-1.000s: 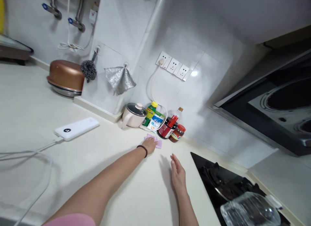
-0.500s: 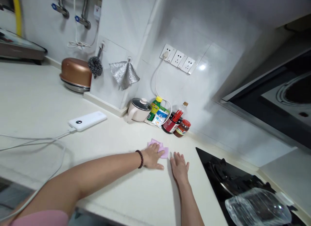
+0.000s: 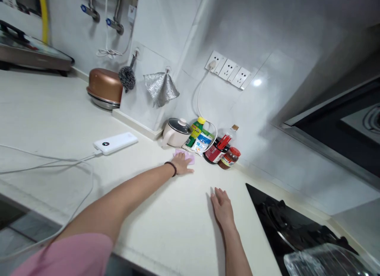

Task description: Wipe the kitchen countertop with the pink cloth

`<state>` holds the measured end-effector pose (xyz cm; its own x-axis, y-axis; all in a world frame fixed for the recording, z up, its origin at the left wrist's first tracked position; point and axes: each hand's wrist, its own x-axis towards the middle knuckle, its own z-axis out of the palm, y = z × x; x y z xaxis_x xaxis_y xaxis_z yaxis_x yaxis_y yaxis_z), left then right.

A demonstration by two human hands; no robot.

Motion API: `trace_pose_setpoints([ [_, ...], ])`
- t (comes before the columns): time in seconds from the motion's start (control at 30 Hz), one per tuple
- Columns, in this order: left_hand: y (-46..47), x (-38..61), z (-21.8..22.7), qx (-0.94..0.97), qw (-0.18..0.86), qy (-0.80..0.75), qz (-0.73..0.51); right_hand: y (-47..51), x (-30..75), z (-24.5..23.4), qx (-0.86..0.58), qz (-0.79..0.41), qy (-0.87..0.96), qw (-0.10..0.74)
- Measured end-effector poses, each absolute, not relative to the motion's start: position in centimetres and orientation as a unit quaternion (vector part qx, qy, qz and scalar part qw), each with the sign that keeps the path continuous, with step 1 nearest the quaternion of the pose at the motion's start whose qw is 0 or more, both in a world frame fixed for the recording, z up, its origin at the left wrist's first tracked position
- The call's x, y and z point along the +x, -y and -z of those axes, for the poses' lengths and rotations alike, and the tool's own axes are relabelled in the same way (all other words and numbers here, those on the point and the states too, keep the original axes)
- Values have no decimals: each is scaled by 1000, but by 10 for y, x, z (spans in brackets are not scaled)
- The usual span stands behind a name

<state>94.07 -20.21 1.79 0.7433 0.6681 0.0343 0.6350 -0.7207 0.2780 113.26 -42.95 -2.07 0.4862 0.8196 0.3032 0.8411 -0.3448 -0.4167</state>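
Note:
My left hand (image 3: 181,164) lies flat with fingers spread on a small pink cloth (image 3: 187,154), pressing it onto the pale countertop (image 3: 166,220) just in front of a small cream pot (image 3: 175,133). A dark bead bracelet sits on that wrist. My right hand (image 3: 222,205) rests open and flat on the counter nearer to me, holding nothing. A green bottle (image 3: 195,130), a blue-white packet (image 3: 202,142), a dark sauce bottle (image 3: 216,150) and a red-lidded jar (image 3: 229,158) stand along the wall behind the cloth.
A white power bank (image 3: 115,142) with its cable lies at the left. A copper pan (image 3: 104,88), a scrubber (image 3: 127,76) and a silver cloth (image 3: 161,88) are at the wall. A black gas hob (image 3: 285,224) and a clear bag (image 3: 326,262) are at the right.
My left hand slid the pink cloth back from the middle of the counter toward the cream pot and bottles. My right hand stayed flat on the counter. The camera shifted right.

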Motion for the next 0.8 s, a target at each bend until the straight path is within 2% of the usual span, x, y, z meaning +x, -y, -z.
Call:
trace_pose_setpoints([
  [0.13,176,950,-19,910,140,-385,-65,428,1140,23,-814,37,511,275],
  [0.3,190,936,-13,922,139,-356,-63,427,1145,26,-806,50,511,294],
  [0.8,334,797,-15,948,133,-286,-28,427,1144,32,-794,34,515,320],
])
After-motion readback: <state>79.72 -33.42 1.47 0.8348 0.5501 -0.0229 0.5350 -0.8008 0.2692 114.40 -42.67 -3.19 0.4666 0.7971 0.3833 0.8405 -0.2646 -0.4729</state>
